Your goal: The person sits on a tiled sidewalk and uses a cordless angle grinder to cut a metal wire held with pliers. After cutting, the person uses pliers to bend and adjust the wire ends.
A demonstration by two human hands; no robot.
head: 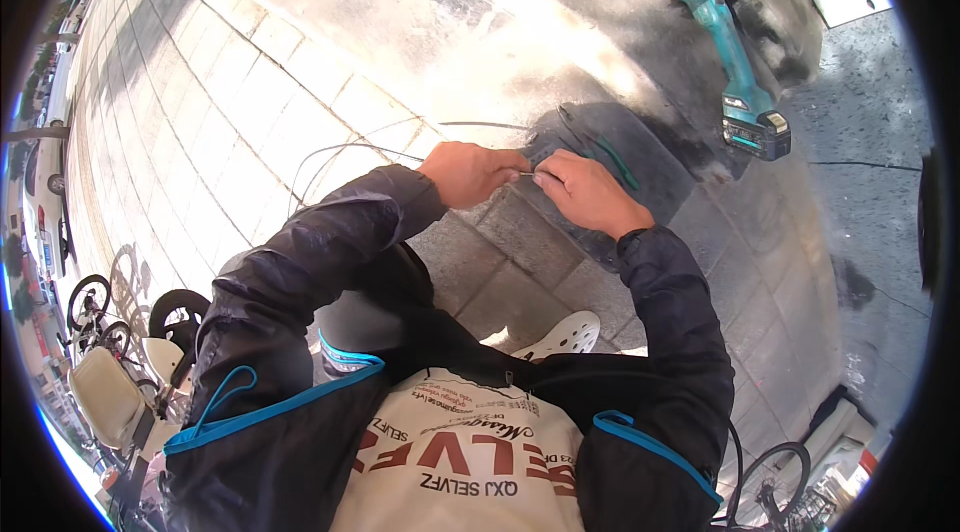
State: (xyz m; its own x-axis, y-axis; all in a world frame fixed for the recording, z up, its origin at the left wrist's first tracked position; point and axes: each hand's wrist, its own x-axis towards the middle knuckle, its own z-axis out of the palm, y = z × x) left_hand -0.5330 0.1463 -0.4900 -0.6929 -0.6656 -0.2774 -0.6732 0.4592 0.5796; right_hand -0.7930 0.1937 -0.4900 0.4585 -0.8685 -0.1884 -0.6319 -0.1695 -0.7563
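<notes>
My left hand (474, 175) and my right hand (592, 190) meet in front of me, fingertips almost touching. Between them a short stretch of thin wire (527, 173) shows, pinched by thumb and fingers on both sides. A thin dark cable (337, 148) loops over the paving and passes behind my left hand; whether it is the same strand is hidden. Just beyond my right hand, pliers with green handles (616, 163) lie on a dark flat slab (660, 175). Another piece of black cable (480, 124) runs behind my hands towards that slab.
A teal cordless angle grinder (724, 44) with a black battery rests at the upper right. Below me are paving tiles (517, 232) and a white perforated clog (574, 333). Parked bicycles (90, 303) and a scooter seat (105, 397) stand at left, and a wheel (787, 472) at lower right.
</notes>
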